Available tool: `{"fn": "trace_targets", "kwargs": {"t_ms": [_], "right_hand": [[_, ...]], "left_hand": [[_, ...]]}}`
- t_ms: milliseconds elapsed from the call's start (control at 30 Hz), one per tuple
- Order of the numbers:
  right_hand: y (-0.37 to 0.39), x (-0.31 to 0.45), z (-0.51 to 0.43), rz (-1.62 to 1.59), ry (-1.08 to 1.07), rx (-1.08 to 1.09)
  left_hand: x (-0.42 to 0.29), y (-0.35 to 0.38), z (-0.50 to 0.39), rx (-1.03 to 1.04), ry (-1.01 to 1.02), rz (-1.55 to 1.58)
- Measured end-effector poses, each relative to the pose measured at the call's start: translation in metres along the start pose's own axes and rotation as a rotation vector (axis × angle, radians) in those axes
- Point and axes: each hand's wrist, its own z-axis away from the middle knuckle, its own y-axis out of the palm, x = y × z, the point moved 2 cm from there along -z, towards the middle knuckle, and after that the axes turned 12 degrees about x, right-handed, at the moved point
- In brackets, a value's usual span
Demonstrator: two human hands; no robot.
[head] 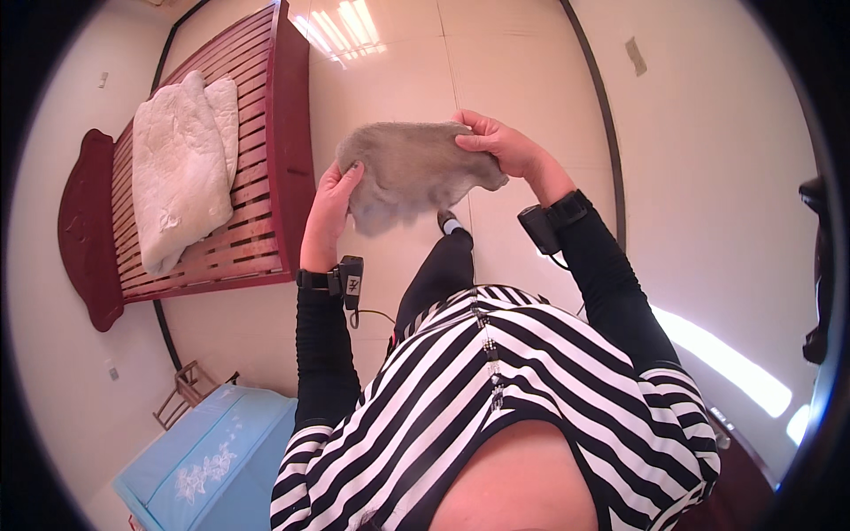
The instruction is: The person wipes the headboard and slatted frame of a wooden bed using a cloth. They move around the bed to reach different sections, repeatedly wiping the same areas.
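Note:
A grey-brown cloth (412, 159) hangs in front of me above the tiled floor, stretched between both hands. My left hand (335, 196) grips its left side, thumb lying on top. On the opposite side, my right hand (495, 143) pinches the upper right corner between thumb and fingers. The lower edge of the cloth hangs loose and is somewhat blurred. Each forearm wears a black strap with a small black device, one by the left wrist (350, 282) and one by the right wrist (541, 229).
To the left stands a dark red wooden slatted bed frame (289, 146) with a folded white quilt (179, 172) on it. A light blue fabric-covered cabinet (206, 458) and a wooden chair (189, 391) are at lower left. My shoe (446, 216) rests on the tiled floor (524, 79); a white wall (697, 166) rises at right.

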Motion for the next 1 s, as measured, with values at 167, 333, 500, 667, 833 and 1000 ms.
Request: {"fn": "trace_targets", "kwargs": {"t_ms": [167,333,500,667,833,1000], "right_hand": [[-0.060,0.106,-0.049,-0.171,-0.204,0.151],[-0.098,0.089,-0.124,-0.557,-0.147,-0.017],[-0.156,0.076,-0.180,-0.279,-0.059,-0.303],[-0.244,0.107,-0.241,-0.275,-0.050,-0.356],[-0.327,0.175,-0.318,-0.147,-0.070,-0.252],[-0.382,0.243,-0.404,0.136,-0.154,-0.239]], "left_hand": [[-0.053,-0.033,-0.075,-0.024,0.092,0.145],[-0.088,-0.052,-0.152,-0.054,0.162,0.178],[-0.079,-0.123,-0.220,-0.279,0.034,0.149],[-0.080,-0.199,-0.296,-0.352,-0.021,0.337],[-0.104,-0.244,-0.376,-0.436,-0.194,0.443],[-0.131,-0.282,-0.429,-0.462,-0.194,0.361]]}}
